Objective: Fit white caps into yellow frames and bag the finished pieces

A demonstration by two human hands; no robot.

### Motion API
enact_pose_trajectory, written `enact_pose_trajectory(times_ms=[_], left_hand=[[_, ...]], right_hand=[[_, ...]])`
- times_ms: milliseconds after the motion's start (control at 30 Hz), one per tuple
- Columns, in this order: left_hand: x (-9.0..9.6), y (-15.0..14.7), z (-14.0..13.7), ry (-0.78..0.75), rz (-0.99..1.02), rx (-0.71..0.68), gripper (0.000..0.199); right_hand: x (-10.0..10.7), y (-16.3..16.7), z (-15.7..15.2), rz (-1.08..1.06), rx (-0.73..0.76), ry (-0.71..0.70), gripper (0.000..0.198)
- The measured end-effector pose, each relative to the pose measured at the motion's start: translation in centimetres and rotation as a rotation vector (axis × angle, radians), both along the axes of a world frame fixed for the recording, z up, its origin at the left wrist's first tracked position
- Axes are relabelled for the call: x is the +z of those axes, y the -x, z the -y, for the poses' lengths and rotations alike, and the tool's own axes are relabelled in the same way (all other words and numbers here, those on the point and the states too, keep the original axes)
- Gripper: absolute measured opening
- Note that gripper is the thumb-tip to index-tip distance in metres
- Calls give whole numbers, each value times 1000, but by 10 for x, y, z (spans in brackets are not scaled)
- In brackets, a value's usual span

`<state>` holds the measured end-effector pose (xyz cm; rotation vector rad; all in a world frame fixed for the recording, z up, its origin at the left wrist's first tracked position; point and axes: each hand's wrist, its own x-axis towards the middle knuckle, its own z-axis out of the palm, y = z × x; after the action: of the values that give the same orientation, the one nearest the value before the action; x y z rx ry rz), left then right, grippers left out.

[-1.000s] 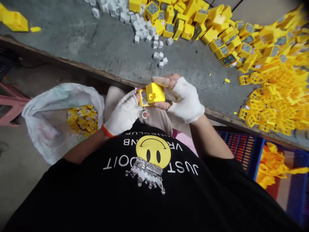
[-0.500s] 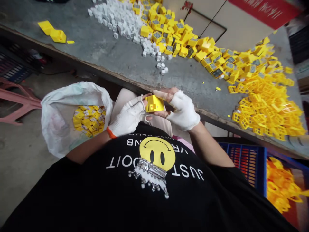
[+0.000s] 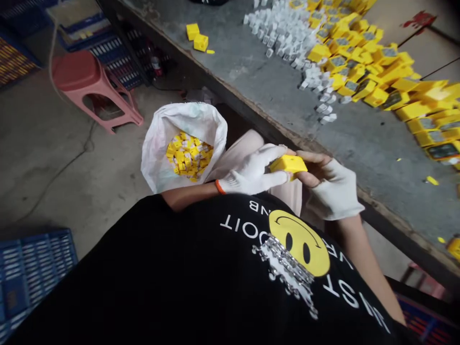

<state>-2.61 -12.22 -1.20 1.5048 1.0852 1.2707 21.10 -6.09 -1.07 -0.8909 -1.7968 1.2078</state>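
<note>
Both of my hands wear white fingerless-tip gloves and meet over my lap. A small yellow plastic block, shaped like a little house, is between them. My left hand grips its left end with thumb and fingers. From the right, the fingertips of my right hand close on its other end. Left of my hands, an open white sack holds a heap of similar yellow pieces. What is inside or under the block is hidden.
The grey workbench runs diagonally past my hands. On it lie small white cubes, many yellow blocks and two separate yellow blocks. A pink stool and a blue crate stand on the floor.
The view has swung left, so the stool and left crate show. The yellow block has been turned in my hands; its face with the small raised square no longer shows. Both hands keep hold.
</note>
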Motion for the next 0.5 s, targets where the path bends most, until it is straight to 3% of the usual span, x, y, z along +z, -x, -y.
enact_pose_trajectory(times_ms=[100,200,333,400,500], left_hand=[[2,7,4,-43,-45,12,51],[4,16,7,117,-12,-6,51],[10,10,-9,360,436,9,47],[20,-2,-25,519,708,-1,40],[43,-17,-45,732,906,-21,38]], right_hand=[[3,14,6,-118,-102,32,47],[3,30,11,-186,-89,202,49],[6,41,8,-169,49,381,59],[17,45,2,-108,76,290,62],[49,54,-4,18,-48,-102,51]])
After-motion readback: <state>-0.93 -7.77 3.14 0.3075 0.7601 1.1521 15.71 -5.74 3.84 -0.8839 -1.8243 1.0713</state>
